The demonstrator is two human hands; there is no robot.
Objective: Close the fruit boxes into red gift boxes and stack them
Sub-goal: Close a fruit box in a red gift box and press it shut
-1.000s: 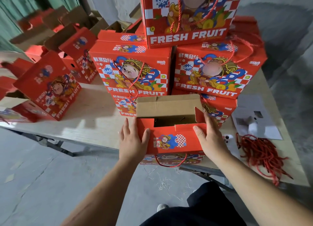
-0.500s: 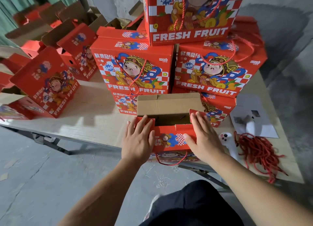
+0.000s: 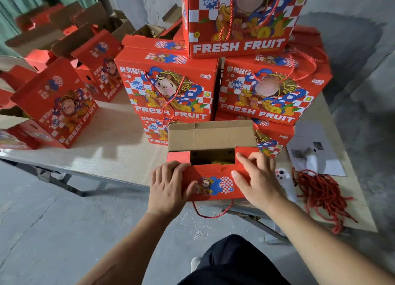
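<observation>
A red gift box (image 3: 215, 185) stands at the table's near edge, its back cardboard flap (image 3: 210, 135) still upright and yellow fruit showing through the gap. My left hand (image 3: 168, 186) presses the left side flap down, fingers flat on the box's top left corner. My right hand (image 3: 259, 177) presses the right side flap down, fingers slightly bent over it. A red rope handle (image 3: 210, 215) hangs below the box front. Behind it rises a stack of closed "FRESH FRUIT" boxes (image 3: 171, 88), one more box (image 3: 237, 21) on top.
Open red boxes (image 3: 57, 100) crowd the table's left and back. At the right lie a bundle of red cords (image 3: 320, 190), a white device (image 3: 284, 177) and a paper sheet (image 3: 316, 150). The wooden table (image 3: 111, 154) ends just before me over a concrete floor.
Both hands moved from the box's sides onto its top, folding the two side flaps inward and down. The box shifted slightly toward me.
</observation>
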